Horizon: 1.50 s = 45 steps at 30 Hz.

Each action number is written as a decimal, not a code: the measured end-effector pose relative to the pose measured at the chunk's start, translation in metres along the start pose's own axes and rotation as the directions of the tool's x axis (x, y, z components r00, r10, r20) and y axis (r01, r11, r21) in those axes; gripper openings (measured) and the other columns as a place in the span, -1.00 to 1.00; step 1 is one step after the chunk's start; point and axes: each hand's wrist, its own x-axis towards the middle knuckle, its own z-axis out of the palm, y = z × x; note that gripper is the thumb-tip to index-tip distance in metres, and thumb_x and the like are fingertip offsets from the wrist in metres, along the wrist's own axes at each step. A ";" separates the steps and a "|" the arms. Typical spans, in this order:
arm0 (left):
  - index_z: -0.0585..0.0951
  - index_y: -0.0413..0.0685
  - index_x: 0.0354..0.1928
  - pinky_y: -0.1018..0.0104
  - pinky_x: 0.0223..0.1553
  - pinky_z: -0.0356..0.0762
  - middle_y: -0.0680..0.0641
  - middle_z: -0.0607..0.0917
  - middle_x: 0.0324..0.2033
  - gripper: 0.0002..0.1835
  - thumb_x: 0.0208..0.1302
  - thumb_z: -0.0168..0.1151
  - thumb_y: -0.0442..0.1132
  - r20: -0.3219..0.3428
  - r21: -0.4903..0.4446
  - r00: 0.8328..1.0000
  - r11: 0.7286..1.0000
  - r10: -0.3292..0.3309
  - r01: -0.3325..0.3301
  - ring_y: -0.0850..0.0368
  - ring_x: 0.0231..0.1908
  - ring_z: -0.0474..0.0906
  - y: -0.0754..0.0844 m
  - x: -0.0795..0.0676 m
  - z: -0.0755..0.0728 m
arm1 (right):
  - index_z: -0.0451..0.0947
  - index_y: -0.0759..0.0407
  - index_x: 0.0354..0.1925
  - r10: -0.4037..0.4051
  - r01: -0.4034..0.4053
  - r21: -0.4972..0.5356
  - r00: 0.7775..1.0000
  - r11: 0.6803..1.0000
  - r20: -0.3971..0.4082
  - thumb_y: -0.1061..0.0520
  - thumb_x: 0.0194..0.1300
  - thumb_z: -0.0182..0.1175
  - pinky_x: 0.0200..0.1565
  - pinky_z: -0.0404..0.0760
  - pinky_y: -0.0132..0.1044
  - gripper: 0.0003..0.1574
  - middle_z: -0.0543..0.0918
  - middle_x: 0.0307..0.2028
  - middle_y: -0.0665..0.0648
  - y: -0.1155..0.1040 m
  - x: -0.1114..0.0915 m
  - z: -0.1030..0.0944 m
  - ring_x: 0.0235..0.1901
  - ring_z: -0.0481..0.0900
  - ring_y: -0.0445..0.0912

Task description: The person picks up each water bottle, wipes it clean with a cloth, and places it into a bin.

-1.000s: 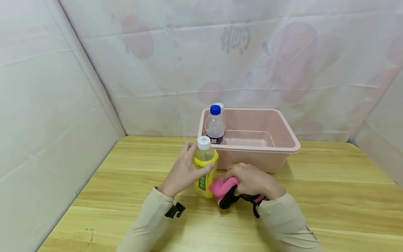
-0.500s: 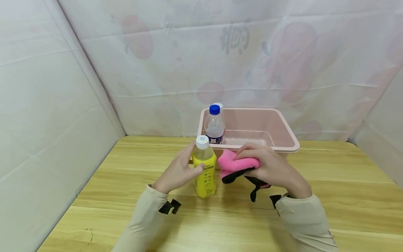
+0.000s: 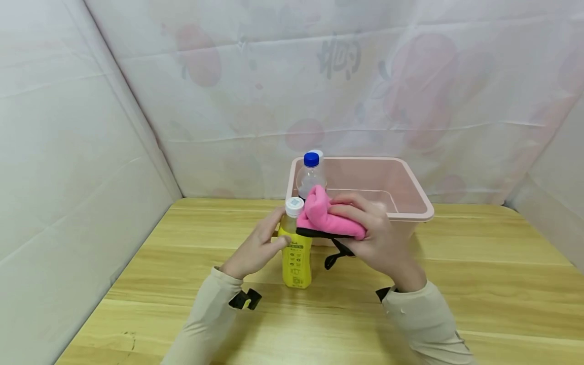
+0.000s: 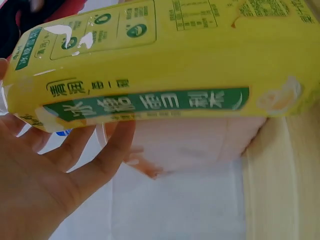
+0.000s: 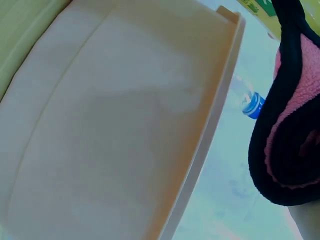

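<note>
My left hand [image 3: 256, 247] grips a yellow-labelled drink bottle [image 3: 296, 263] near its shoulder, thumb in front. The bottle stands upright on the table with its white cap [image 3: 294, 205] on. In the left wrist view, a green strip with white characters [image 4: 150, 102] runs along the label, and fingers lie against the bottle's side. Folded in my right hand [image 3: 376, 238] is a pink cloth with black edging [image 3: 326, 218]. It is raised to the height of the bottle's neck and overlaps its upper right side in the head view. A black loop [image 3: 335, 258] dangles below the cloth.
Just behind the hands stands a pink plastic basin [image 3: 422, 205]. At its left end are a clear bottle with a blue cap [image 3: 312, 160] and another with a white cap [image 3: 318, 153]. A printed fabric sheet [image 3: 255, 111] hangs behind the wooden table [image 3: 182, 263].
My right hand has lifted the cloth from beside the bottle's base up to its neck. The bottle has turned in my left hand, so a different side of the label faces the head view.
</note>
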 end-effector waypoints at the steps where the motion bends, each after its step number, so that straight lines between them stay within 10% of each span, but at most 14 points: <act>1: 0.19 -0.20 0.54 0.00 0.04 0.58 -0.22 0.37 0.39 -0.27 0.30 0.00 -0.30 0.009 0.002 1.000 1.000 -0.001 0.001 -0.13 0.24 0.41 0.000 0.000 0.000 | 0.70 0.25 -0.07 -0.001 0.001 -0.007 1.000 1.000 0.013 0.52 -0.14 0.45 0.19 0.47 -0.41 -0.43 0.65 -0.03 0.23 0.000 0.000 0.001 -0.03 0.63 0.17; 14: 0.22 -0.14 0.53 0.15 -0.10 0.71 -0.20 0.46 0.33 -0.21 0.26 0.24 -0.33 0.056 0.049 0.998 0.998 0.034 -0.037 -0.08 0.15 0.51 -0.002 0.003 -0.004 | 0.73 0.13 -0.25 0.018 -0.003 -0.100 0.989 0.995 0.148 0.55 -0.10 0.38 -0.03 0.69 -0.07 -0.54 0.66 -0.02 0.11 -0.002 -0.002 0.000 -0.09 0.66 0.03; 29: 0.23 -0.18 0.50 0.01 0.09 0.62 -0.22 0.51 0.28 -0.22 0.24 0.26 -0.34 0.063 0.088 0.997 0.995 0.043 -0.049 -0.08 0.16 0.53 0.001 0.003 -0.004 | 0.70 0.03 -0.32 0.030 0.005 -0.130 0.963 0.992 0.268 0.53 -0.09 0.34 -0.16 0.68 -0.15 -0.54 0.63 -0.18 -0.04 0.000 -0.006 0.003 -0.19 0.63 -0.10; 37: 0.21 -0.24 0.50 -0.06 0.14 0.58 -0.26 0.50 0.29 -0.21 0.26 0.28 -0.32 0.064 0.109 0.997 0.993 0.037 -0.044 -0.14 0.19 0.51 -0.001 0.003 -0.003 | 0.58 -0.05 -0.50 0.213 -0.140 -0.177 0.825 0.974 0.523 0.55 -0.23 0.03 -0.39 0.46 -0.34 -0.47 0.52 -0.38 -0.10 0.007 -0.014 0.017 -0.44 0.41 -0.18; 45: 0.19 -0.22 0.52 -0.01 0.10 0.62 -0.25 0.47 0.32 -0.20 0.28 0.27 -0.32 0.061 0.122 0.998 0.992 0.031 -0.038 -0.13 0.20 0.50 -0.001 0.001 -0.005 | 0.70 -0.01 -0.45 0.346 -0.233 -0.257 0.677 0.938 0.650 0.60 -0.15 0.13 -0.38 0.52 -0.30 -0.46 0.58 -0.37 -0.12 0.011 -0.023 0.036 -0.43 0.48 -0.18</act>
